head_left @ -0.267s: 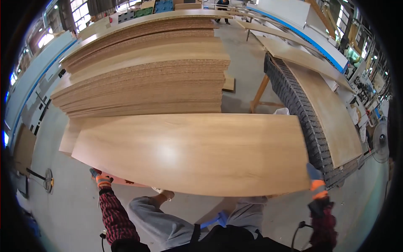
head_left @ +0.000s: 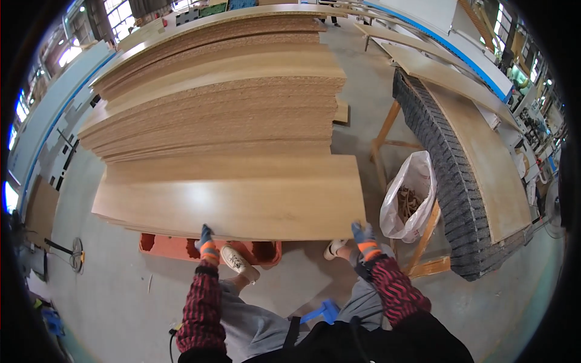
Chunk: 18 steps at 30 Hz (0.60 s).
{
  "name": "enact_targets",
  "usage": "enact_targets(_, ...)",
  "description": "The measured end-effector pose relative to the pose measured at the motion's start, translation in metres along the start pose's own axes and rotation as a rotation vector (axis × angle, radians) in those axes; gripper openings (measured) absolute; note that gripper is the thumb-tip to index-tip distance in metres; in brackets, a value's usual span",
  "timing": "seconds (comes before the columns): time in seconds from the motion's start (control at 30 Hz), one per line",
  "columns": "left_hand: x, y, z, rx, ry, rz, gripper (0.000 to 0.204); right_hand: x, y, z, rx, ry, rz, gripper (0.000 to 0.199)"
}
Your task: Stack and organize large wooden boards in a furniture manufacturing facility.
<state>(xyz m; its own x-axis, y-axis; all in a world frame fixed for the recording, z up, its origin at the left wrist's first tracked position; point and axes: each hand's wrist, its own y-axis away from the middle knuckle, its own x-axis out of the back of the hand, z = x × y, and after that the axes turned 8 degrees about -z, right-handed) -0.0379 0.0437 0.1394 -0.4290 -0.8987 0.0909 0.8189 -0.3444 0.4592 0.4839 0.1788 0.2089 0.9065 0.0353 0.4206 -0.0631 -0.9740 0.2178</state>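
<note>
A long wood-grain panel lies level in front of me, on the near part of a pile of boards. My left hand, in a grey-and-orange glove, is closed at the panel's front edge, left of its middle. At the near right corner my right hand, in a matching glove, grips the edge. The undersides of both grips are hidden. Under the pile shows a red-orange pallet, close to my left shoe.
Tall stacks of particle board rise just beyond the panel. To the right stand a white sack of scraps, a wooden trestle and a bench with a dark ribbed cover bearing another panel. A floor fan is at left.
The panel has shifted left and now sits lower over the pile, uncovering the sack and trestle. Both hands have moved inward, the left one along the front edge towards the middle.
</note>
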Motion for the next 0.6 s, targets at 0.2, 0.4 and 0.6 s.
enact_targets(0.2,-0.115,0.032,0.049,-0.018,0.018,0.334,0.076,-0.065,-0.056,0.026,0.281,0.600,0.539,0.046)
enact_targets(0.4,-0.090,-0.008,0.040,-0.070,-0.159,0.343,0.091,-0.074,-0.048,0.005,0.267,0.440,0.389,0.047)
enact_targets(0.6,-0.029,-0.033,0.047,-0.028,-0.527,0.525,0.085,-0.094,-0.029,-0.033,0.150,0.293,0.014,0.056)
